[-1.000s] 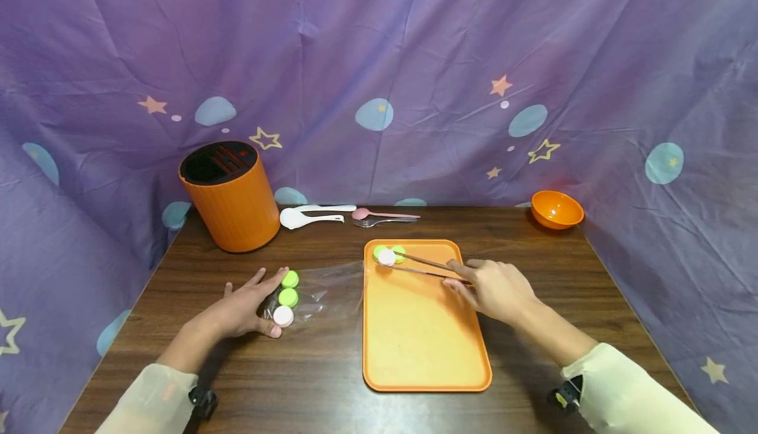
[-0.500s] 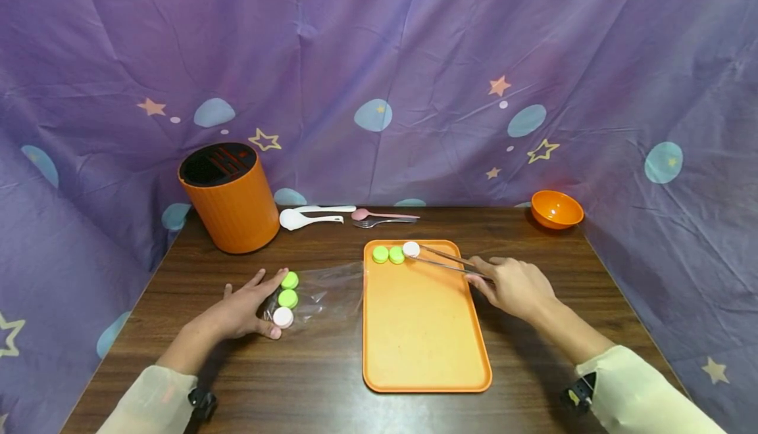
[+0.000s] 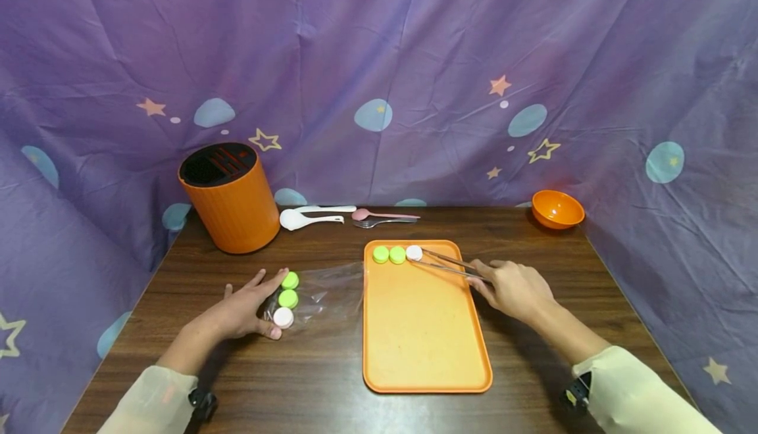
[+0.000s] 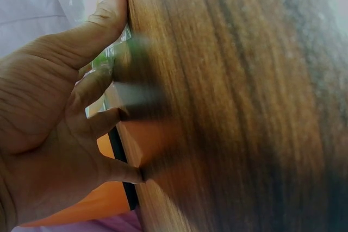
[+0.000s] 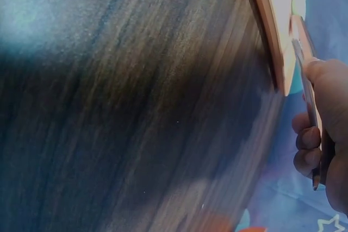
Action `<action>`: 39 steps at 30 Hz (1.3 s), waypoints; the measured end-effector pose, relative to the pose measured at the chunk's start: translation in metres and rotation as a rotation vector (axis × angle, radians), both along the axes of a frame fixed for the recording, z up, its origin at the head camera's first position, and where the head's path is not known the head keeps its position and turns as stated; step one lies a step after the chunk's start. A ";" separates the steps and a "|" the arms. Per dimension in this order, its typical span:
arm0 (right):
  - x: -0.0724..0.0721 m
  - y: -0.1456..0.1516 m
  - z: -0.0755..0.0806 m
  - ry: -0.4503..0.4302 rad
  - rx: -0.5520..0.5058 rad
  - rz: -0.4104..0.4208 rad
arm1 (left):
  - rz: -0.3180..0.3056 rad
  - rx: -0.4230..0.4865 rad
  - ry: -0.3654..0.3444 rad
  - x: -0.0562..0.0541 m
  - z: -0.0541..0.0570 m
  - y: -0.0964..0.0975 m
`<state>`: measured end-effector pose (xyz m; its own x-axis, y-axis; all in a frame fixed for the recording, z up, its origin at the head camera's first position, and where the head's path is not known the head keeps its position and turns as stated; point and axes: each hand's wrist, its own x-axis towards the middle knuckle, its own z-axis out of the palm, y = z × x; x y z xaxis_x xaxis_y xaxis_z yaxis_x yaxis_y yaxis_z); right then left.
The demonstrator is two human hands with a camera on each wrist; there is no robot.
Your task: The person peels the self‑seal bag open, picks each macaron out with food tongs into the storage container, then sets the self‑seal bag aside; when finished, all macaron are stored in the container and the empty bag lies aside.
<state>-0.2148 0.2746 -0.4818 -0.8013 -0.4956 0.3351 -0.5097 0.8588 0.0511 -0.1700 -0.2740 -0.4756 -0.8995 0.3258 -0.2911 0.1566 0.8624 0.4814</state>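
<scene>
In the head view, my right hand (image 3: 521,289) grips metal tongs (image 3: 447,268) over the orange tray (image 3: 426,329). The tips of the tongs stand at a white macaron (image 3: 414,252); whether they press it I cannot tell. To its left on the tray sit two green macarons (image 3: 397,255) in the same row. My left hand (image 3: 245,306) rests with spread fingers on the table, beside a clear plastic bag (image 3: 328,292). Thumb and forefinger reach the ends of a column of two green macarons (image 3: 288,298) and a white macaron (image 3: 283,317) at the bag.
An orange knife block (image 3: 233,207) stands at the back left. Along the back edge lie a white ladle (image 3: 296,218), another white utensil, a pink spoon (image 3: 361,214) and a fork (image 3: 373,222). An orange bowl (image 3: 556,210) sits at the back right. Behind hangs a purple curtain (image 3: 331,59).
My right hand and the tongs have moved right. The white macaron went from in front of the green ones to the right end of their row on the tray. My left hand has stayed put.
</scene>
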 end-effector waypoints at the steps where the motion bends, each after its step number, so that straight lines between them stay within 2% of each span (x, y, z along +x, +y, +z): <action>1: 0.000 0.000 0.000 0.002 0.002 -0.001 | -0.003 -0.002 0.003 0.000 0.000 0.000; 14: 0.001 -0.002 0.000 -0.064 -0.003 -0.039 | -0.008 -0.037 0.009 0.001 0.003 0.004; 19: 0.001 -0.002 0.002 -0.083 -0.010 -0.055 | -0.005 -0.035 0.006 -0.001 0.000 0.002; 22: 0.002 -0.002 0.004 -0.082 -0.010 -0.062 | -0.013 -0.017 0.010 -0.003 -0.005 -0.001; 26: 0.005 -0.004 0.006 -0.052 -0.026 -0.049 | -0.032 0.008 0.038 -0.008 -0.020 -0.010; 29: 0.006 -0.010 0.008 -0.002 -0.056 -0.007 | -0.038 0.014 0.063 -0.014 -0.036 -0.018; 33: 0.009 -0.025 0.012 0.061 -0.085 0.075 | -0.032 0.006 0.054 -0.018 -0.040 -0.019; 39: 0.013 -0.048 0.017 0.104 -0.068 0.177 | -0.001 0.001 0.008 -0.008 -0.017 -0.007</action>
<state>-0.2022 0.2267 -0.4649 -0.6632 -0.5989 0.4488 -0.6479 0.7597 0.0562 -0.1781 -0.2810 -0.4922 -0.9016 0.3266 -0.2836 0.1609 0.8618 0.4810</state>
